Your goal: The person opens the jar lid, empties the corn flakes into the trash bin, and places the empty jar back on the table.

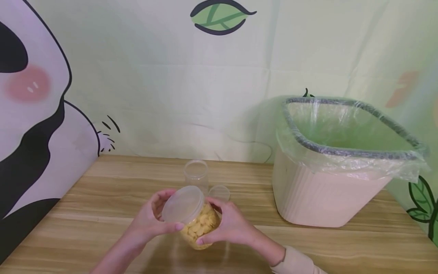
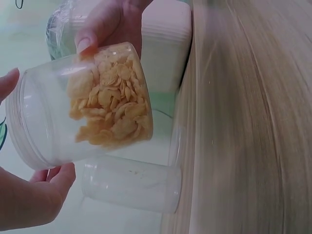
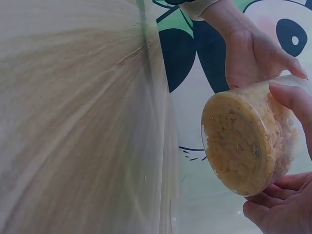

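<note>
Both hands hold a clear plastic jar [image 1: 202, 228] of yellow flakes, like cornflakes, tilted above the wooden table. Its frosted white lid [image 1: 182, 205] is on and faces up to the left. My left hand [image 1: 150, 219] holds the jar at its lid end, fingers behind and thumb at the lid's lower edge. My right hand [image 1: 234, 222] grips the body from the other side, thumb in front. In the left wrist view, the flakes [image 2: 114, 97] lie toward the jar's bottom end. The right wrist view shows the round base [image 3: 236, 144] of the jar, off the tabletop.
Behind the jar stands a clear open container [image 1: 195, 171], with a small translucent round lid [image 1: 219, 193] lying beside it. A ribbed, pale bin [image 1: 325, 194] with a plastic liner is at the right of the wooden table [image 1: 102, 182]. A printed cloth hangs behind.
</note>
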Tool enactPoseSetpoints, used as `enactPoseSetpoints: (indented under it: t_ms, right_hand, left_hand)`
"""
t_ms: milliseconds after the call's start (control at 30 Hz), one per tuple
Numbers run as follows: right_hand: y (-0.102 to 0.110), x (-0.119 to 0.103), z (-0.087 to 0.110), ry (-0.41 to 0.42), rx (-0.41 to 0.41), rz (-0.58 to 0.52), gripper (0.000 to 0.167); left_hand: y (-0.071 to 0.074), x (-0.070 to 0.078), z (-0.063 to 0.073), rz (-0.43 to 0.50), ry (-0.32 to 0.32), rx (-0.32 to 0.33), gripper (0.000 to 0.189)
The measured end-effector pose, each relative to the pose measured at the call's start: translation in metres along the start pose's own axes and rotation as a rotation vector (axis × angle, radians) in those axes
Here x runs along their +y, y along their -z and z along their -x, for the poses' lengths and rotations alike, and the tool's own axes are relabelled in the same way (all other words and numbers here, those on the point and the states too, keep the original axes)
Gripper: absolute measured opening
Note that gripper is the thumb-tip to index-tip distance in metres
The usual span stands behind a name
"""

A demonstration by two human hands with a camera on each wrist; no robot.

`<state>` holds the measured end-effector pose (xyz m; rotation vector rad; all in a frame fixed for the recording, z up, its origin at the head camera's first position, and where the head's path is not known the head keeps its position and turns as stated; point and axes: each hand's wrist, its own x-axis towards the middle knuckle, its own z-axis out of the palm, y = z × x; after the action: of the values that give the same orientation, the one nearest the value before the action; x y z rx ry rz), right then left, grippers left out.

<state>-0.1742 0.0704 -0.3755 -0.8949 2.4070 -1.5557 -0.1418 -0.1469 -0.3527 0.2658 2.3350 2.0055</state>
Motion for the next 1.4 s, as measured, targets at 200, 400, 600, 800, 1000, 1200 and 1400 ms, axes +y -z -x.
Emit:
enactPoseSetpoints:
  t_ms: [200,400,600,800,1000,1200,1400]
  right_hand:
    - [0.0,0.001,0.0,-0.018,0.004,0.012,0.082]
    - [-0.001,0.002,0.0,-0.03,0.003,0.022,0.082]
    - [-0.001,0.003,0.001,-0.031,0.0,0.017,0.082]
    - [-0.001,0.003,0.002,-0.018,-0.026,-0.022,0.08]
    - [-0.002,0.001,0.003,-0.003,-0.056,-0.031,0.078]
    - [-0.002,-0.001,0.004,-0.01,-0.066,-0.028,0.076]
    - [-0.001,-0.003,0.006,-0.01,-0.066,-0.025,0.077]
  left_hand:
    - [-0.002,0.001,0.0,-0.016,0.051,0.017,0.075]
    - [-0.001,0.001,0.001,-0.047,0.09,-0.017,0.078]
    - [-0.001,0.0,0.0,-0.052,0.091,-0.049,0.079]
    - [0.004,-0.003,0.001,-0.015,0.029,-0.127,0.086]
    - [0.012,-0.009,-0.002,0.088,-0.158,-0.269,0.087]
    - [0.02,-0.012,-0.003,0.115,-0.271,-0.378,0.088]
    - [0.025,-0.012,-0.004,0.14,-0.279,-0.464,0.088]
